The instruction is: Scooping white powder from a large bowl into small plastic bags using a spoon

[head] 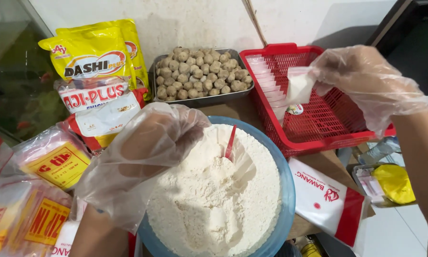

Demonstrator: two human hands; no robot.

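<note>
While the left hand, in a loose clear plastic glove, hovers over the near-left rim of the blue bowl, its fingers are curled inward into a loose fist; whether they pinch anything is hidden by the crumpled glove, though the red scoop handle sticking up from the white powder stands just beside them, apparently untouched. The right hand, also gloved, is raised over the red plastic basket, thumb and fingers pinching the top of a small clear pouch partly filled with white powder. More such filled pouches lean in a row against the basket's left wall.

To do this well, the pouch should stay upright and be pinched above the powder line, so nothing spills through the basket's open lattice. Setting it flush against the row keeps it standing. The left hand is best kept low over the bowl, so any powder on the glove drops back into the heap and not onto the table.

Behind the bowl sits a metal tray of brownish balls; yellow seasoning bags and packs of zip bags crowd the left, and a white-and-red packet lies to the right
</note>
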